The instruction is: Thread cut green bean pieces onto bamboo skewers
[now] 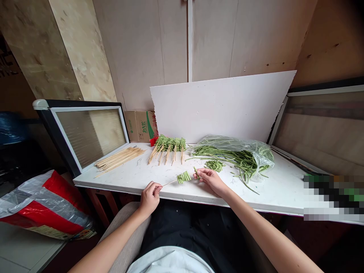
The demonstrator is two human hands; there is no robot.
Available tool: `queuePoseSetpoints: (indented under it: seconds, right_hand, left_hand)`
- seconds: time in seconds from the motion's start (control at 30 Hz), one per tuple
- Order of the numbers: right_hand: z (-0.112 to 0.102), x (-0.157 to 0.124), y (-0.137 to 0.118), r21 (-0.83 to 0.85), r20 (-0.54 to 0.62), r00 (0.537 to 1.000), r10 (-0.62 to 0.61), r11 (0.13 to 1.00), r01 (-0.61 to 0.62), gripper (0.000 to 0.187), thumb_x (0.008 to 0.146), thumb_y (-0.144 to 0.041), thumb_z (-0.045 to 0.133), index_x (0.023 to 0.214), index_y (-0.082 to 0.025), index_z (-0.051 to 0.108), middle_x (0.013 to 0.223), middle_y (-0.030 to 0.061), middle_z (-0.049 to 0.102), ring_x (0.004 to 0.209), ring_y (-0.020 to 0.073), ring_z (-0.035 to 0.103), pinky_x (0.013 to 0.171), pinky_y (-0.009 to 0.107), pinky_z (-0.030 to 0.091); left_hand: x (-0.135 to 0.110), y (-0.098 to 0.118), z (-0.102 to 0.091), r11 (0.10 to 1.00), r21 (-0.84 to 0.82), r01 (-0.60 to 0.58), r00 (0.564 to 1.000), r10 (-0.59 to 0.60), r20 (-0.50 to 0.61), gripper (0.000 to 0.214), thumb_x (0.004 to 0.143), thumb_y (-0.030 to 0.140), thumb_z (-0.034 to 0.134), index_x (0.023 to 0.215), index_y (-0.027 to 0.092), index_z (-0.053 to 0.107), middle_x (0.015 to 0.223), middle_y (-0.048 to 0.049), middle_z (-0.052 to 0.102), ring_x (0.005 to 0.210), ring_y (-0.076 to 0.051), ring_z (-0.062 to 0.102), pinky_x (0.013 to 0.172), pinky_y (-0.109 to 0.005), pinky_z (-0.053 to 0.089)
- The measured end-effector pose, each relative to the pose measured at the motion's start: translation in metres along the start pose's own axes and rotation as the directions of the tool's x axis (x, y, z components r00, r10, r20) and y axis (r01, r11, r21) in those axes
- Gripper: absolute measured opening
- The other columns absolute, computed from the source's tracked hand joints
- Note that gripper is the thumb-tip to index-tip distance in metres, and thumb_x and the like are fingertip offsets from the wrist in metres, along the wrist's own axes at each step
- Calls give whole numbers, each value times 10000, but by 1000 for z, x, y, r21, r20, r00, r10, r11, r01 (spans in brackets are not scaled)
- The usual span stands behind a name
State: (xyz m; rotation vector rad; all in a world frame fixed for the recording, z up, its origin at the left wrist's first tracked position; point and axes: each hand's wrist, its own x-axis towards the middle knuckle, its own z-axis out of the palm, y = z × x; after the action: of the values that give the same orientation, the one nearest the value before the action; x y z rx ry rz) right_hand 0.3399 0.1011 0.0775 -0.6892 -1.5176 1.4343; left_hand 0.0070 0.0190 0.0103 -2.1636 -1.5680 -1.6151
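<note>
Near the table's front edge my left hand (150, 196) is closed around the bare end of a thin wooden skewer (170, 183). Several short green bean pieces (184, 177) are threaded crosswise side by side at its far end. My right hand (209, 179) pinches another green bean piece (196, 173) between thumb and fingers, just right of the threaded ones and apart from them. Just beyond my right hand lies a small heap of cut bean pieces (214, 165). Filled bean skewers (170, 143) are piled farther back, their bare ends pointing toward me.
Bare skewers (121, 157) lie in a loose bundle at the left. Long green beans (227, 153) spill from a clear plastic bag (257, 146) at the right. A white board (222, 110) and a cardboard box (139, 126) stand behind; framed panels (93, 132) flank the white table (122, 184).
</note>
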Motion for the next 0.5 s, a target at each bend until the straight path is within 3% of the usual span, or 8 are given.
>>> queuePoseSetpoints:
  seconds: [0.5]
  right_hand:
    - [-3, -1, -1, -10, -46, 998, 32, 999, -32, 349, 791, -509, 865, 940, -195, 833, 939, 95, 785, 976, 247, 683, 812, 331, 451]
  left_hand:
    - [0, 1, 0, 1000, 11, -10, 1000, 11, -6, 199, 1019, 218, 516, 888, 199, 663, 863, -47, 668, 762, -164, 662, 663, -255, 530]
